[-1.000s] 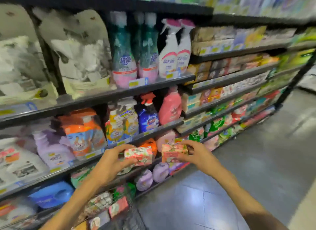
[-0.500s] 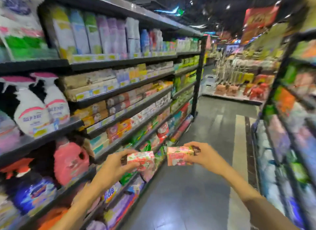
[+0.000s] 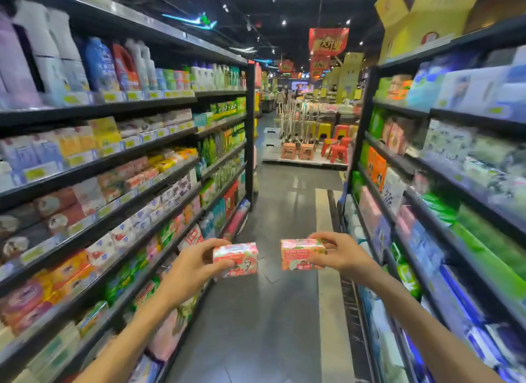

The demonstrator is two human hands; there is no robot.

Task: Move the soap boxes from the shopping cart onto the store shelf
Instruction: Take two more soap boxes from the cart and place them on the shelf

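**Two soap boxes held over the aisle, shelving on both sides**

The left soap box (image 3: 235, 259), pink and red, is held in the air low in the head view, slightly tilted, its long side roughly level. The left hand (image 3: 190, 271) grips its near end, thumb on top and fingers (image 3: 220, 266) curled under, pinching the box. At 3 o'clock from it, with a narrow gap of bare floor showing between, the right soap box (image 3: 302, 254) is held at about the same height. The right hand (image 3: 341, 253) pinches its right end, thumb and fingers curled round the edge.

Both boxes hang over the grey aisle floor (image 3: 273, 325), clear of any shelf edge. At 9 o'clock the left store shelf (image 3: 119, 220) runs away in several dark tiers packed with boxed and bagged goods; its front edges lie near the left forearm. At 3 o'clock the right shelf (image 3: 421, 206) stands close to the right forearm, stacked with soft packs. Between them the floor runs open toward 12 o'clock, to a display of red stools (image 3: 336, 146) at the aisle's far end.
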